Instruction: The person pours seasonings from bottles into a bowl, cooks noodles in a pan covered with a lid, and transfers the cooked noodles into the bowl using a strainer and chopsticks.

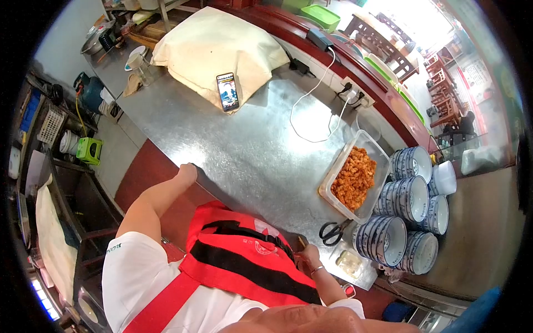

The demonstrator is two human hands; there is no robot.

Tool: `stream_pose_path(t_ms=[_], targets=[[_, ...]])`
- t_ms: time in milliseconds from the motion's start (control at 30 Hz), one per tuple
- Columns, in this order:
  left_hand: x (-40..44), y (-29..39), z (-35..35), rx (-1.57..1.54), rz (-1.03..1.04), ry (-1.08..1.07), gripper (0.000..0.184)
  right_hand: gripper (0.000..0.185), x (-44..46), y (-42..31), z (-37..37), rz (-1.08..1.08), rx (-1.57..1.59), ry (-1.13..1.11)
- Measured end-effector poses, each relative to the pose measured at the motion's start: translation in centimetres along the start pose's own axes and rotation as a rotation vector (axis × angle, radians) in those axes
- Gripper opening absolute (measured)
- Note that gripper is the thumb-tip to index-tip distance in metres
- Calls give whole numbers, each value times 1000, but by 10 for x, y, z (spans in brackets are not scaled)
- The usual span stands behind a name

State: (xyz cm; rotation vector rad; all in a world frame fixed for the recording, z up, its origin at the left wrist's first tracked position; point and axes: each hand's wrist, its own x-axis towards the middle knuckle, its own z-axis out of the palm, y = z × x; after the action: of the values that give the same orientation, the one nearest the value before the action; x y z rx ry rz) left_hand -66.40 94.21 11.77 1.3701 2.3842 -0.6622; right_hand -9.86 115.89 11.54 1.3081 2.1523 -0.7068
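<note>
My left hand [189, 173] and right hand [310, 257] were apart, grips unclear, the food [353, 180] untouched in its tub [328, 191], bowls [403, 200] stacked.

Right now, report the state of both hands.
Left hand: at the metal table's near edge, fingers hidden; open or closed cannot be told.
Right hand: partly hidden; thin brown item at the fingers, grip unclear.

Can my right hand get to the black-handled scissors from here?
Probably yes: the right hand is close to the scissors, and nothing visible stands between them, though a slim brown item may be in its grip.
</note>
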Motion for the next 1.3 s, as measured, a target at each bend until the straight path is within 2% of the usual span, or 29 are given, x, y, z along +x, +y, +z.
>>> stream_pose_path(t_ms=[233, 300, 433, 833, 1100, 1300], targets=[[8, -1, 14, 34, 23, 17, 20, 56, 0, -3, -6, -58, 13, -24], [2, 2, 8, 19, 22, 2, 20, 57, -1, -1, -3, 4, 39, -44], [-2, 0, -2, -3, 17, 1, 21, 58, -4, -4, -6, -10, -24, -44], [0, 1, -3, -14, 12, -11, 22, 59, 6, 5, 4, 15, 59, -27], [-4, 3, -4, 0, -4, 30, 20, 56, -2, -1, -3, -61, -43, -5], [0, 2, 6, 9, -39, 38, 20, 58, 3, 3, 3, -2, -19, 13]])
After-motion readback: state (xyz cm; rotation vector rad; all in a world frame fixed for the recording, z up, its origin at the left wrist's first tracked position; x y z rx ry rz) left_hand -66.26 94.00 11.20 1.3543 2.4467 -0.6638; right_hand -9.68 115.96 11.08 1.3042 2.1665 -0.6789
